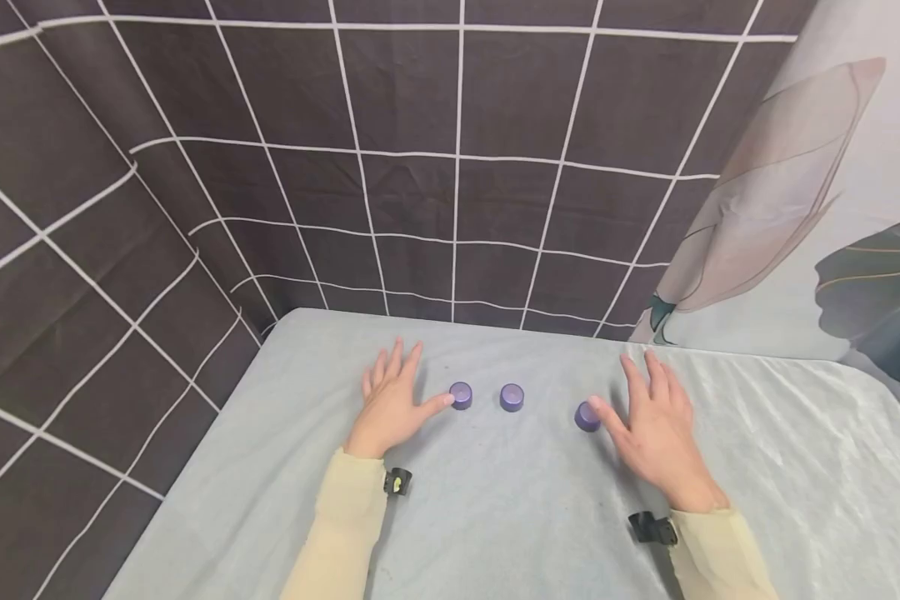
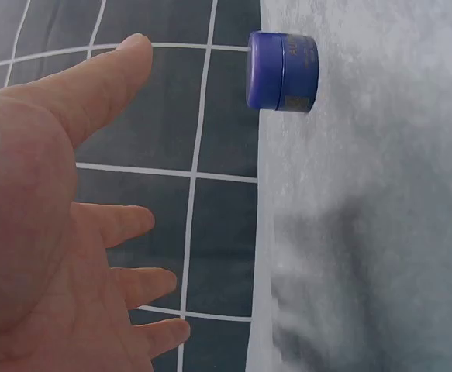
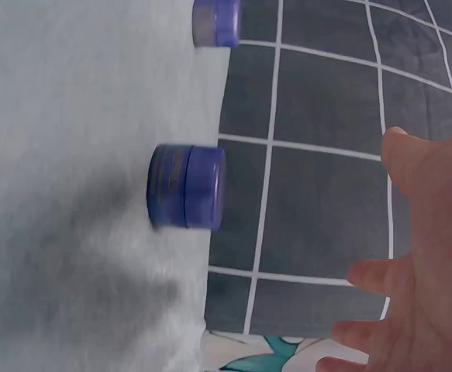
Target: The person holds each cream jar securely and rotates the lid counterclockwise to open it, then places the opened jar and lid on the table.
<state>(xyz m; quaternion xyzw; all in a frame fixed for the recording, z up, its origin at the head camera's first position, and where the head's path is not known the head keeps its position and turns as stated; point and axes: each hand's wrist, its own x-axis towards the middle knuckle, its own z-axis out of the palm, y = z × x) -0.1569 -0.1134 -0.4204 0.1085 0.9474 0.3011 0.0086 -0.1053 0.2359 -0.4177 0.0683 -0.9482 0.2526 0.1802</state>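
Three small purple lidded jars stand upright in a loose row on the cloth: a left jar (image 1: 462,396), a middle jar (image 1: 512,397) and a right jar (image 1: 587,417). My left hand (image 1: 392,408) is raised beside the left one, fingers spread and holding nothing. Its thumb tip overlaps that jar in the head view, but the left wrist view shows a gap between thumb and jar (image 2: 282,71). Over on the right, my right hand (image 1: 656,429) hovers with straight fingers, its thumb apart from the nearest jar (image 3: 185,187) in the right wrist view.
Pale grey velvety cloth (image 1: 487,517) covers the table. Behind and to the left hangs a dark curtain (image 1: 510,200) with a white grid; a leaf-patterned curtain (image 1: 780,250) hangs at the right. Each wrist wears a small black camera (image 1: 651,528).
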